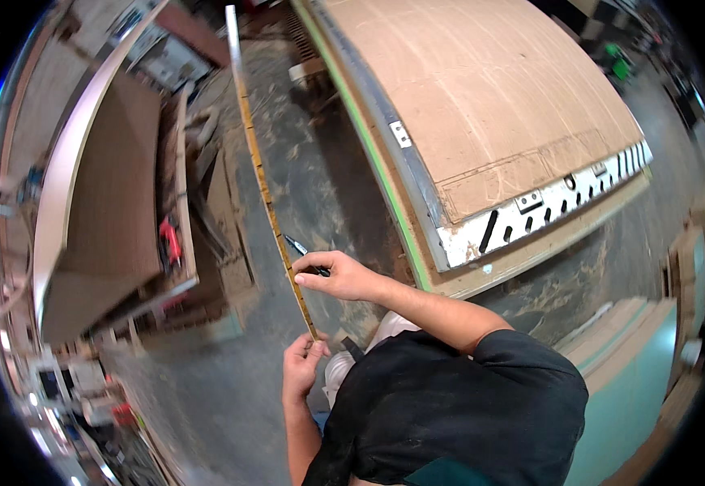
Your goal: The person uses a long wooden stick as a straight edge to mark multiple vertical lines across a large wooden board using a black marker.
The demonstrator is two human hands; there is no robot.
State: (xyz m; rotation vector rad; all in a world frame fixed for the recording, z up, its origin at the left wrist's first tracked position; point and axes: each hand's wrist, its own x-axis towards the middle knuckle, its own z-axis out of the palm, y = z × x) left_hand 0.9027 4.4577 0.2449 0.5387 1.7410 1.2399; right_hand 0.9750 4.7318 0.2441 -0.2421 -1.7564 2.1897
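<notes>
A long, narrow yellow-brown strip stretches away from me, with dark marks at intervals and a whitish far end. My left hand pinches its near end between thumb and fingers. Higher up the strip, my right hand is closed, thumb and forefinger at the strip's edge. A black marker with a pale band sticks out from behind the right hand's fingers. Part of the marker is hidden by that hand.
To the right stands a large workbench bearing a brown curved panel and a slotted white metal strip. A curved board and a red power tool are at left. Greenish sheets lean lower right.
</notes>
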